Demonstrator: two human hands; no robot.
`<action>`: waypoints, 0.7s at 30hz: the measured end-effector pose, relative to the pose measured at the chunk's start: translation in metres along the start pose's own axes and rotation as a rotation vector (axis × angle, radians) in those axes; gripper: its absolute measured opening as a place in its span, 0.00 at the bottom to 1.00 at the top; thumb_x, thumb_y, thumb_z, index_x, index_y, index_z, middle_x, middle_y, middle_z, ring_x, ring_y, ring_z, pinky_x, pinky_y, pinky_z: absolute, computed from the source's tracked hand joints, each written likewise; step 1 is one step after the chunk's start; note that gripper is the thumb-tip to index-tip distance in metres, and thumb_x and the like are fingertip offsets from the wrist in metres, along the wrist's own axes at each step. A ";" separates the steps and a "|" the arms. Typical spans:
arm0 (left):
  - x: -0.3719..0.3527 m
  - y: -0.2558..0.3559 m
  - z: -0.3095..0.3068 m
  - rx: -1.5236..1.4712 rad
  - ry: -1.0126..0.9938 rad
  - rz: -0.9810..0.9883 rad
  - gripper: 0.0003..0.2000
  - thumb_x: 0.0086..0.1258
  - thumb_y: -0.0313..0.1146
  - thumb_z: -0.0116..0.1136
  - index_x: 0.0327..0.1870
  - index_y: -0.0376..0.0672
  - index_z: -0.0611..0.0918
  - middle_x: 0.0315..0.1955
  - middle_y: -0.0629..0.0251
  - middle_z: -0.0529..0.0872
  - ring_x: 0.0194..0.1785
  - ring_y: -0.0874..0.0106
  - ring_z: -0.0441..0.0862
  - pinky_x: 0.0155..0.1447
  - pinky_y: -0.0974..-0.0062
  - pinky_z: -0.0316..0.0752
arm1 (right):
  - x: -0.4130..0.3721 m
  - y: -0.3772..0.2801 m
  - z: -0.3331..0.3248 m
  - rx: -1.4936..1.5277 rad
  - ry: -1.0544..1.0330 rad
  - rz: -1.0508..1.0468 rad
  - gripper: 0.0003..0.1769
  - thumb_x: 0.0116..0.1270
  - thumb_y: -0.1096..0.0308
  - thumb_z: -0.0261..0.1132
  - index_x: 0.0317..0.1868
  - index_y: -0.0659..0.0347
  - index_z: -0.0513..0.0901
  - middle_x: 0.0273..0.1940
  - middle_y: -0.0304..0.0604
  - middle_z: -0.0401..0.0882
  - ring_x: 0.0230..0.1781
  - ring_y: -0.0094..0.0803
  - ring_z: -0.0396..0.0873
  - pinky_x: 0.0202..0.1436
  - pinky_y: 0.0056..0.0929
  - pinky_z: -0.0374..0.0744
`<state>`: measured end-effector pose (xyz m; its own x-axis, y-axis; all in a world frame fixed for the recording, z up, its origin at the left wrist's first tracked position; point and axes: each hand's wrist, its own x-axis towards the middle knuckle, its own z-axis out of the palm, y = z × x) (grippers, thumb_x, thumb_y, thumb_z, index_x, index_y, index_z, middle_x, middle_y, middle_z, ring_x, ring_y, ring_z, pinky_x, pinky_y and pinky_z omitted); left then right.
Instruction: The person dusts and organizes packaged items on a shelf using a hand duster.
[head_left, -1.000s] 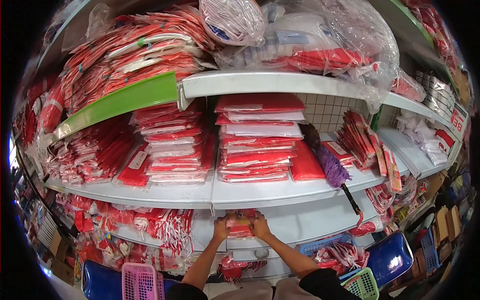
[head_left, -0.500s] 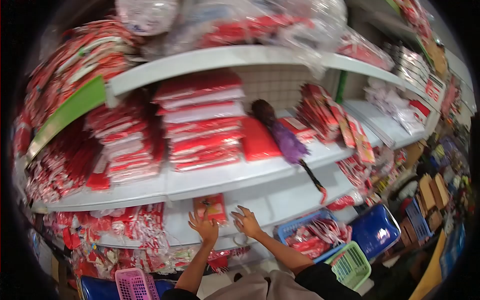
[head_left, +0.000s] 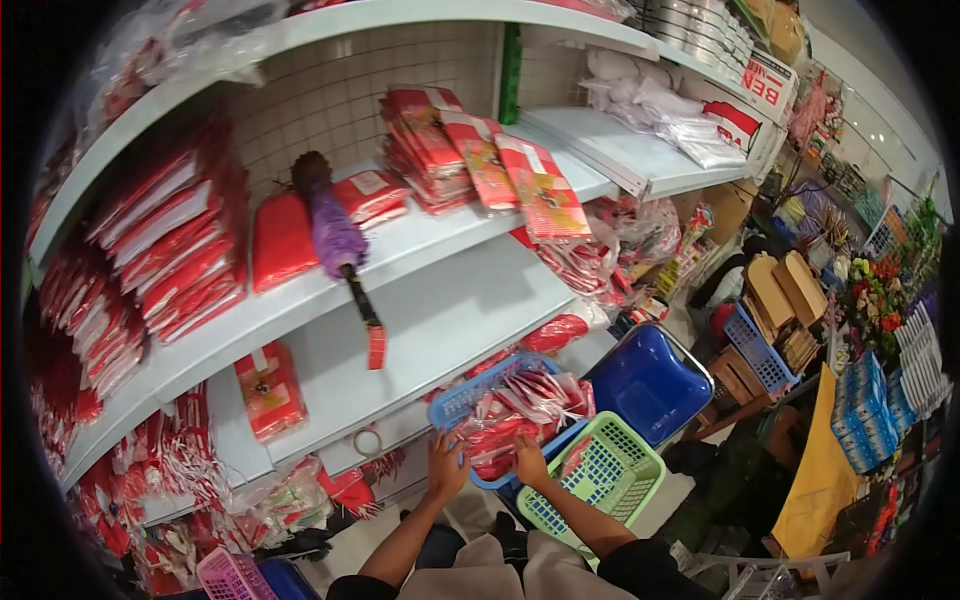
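Observation:
A blue plastic basket (head_left: 452, 412) stands in front of the shelves, filled with red-and-white plastic packets (head_left: 515, 405). My left hand (head_left: 447, 468) is at its near left corner, fingers curled over the rim. On the basket's near right side, my right hand (head_left: 530, 463) reaches in, with its fingers bent against a packet; the fingertips are partly hidden. Right beside my right forearm is a green basket (head_left: 640, 492) with a small reddish item inside. A flat red packet with a yellow label (head_left: 270, 392) lies on the lower shelf, away from both hands.
A purple feather duster (head_left: 340, 235) lies across the middle shelf (head_left: 430, 235), its handle jutting over the edge. Stacked red-and-white packets (head_left: 175, 240) fill the left. A blue tub (head_left: 655, 385) stands to the right, and a pink basket (head_left: 235, 575) at lower left.
The view has swung to the right. Both hands have left the flat red packet on the lower shelf and moved to the blue basket of packets.

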<state>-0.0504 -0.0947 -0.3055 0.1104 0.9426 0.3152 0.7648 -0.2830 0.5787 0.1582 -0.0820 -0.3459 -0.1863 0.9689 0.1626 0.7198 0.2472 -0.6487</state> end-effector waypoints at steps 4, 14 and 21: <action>-0.006 0.018 0.042 -0.039 -0.242 -0.071 0.12 0.56 0.33 0.58 0.42 0.44 0.80 0.48 0.56 0.76 0.63 0.57 0.65 0.67 0.50 0.52 | -0.033 0.048 -0.015 -0.098 -0.029 0.068 0.24 0.50 0.79 0.54 0.52 0.64 0.73 0.47 0.58 0.73 0.49 0.53 0.72 0.55 0.41 0.71; 0.032 0.019 0.141 -0.191 -0.612 -0.029 0.19 0.58 0.38 0.58 0.50 0.39 0.77 0.53 0.50 0.75 0.55 0.55 0.74 0.59 0.63 0.69 | -0.002 0.138 -0.002 -0.147 -0.187 0.055 0.26 0.52 0.77 0.55 0.55 0.66 0.70 0.52 0.58 0.70 0.52 0.51 0.71 0.57 0.40 0.71; 0.051 -0.003 0.196 -0.156 -0.643 0.093 0.21 0.59 0.38 0.58 0.52 0.39 0.77 0.57 0.50 0.72 0.60 0.53 0.69 0.62 0.65 0.66 | 0.061 0.171 -0.022 -0.055 -0.141 0.250 0.18 0.55 0.76 0.56 0.49 0.64 0.70 0.49 0.57 0.71 0.44 0.56 0.74 0.47 0.46 0.75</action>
<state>0.0773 -0.0107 -0.4384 0.5646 0.8174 -0.1142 0.6385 -0.3449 0.6879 0.2845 0.0200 -0.4310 -0.0867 0.9907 -0.1046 0.7894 0.0043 -0.6139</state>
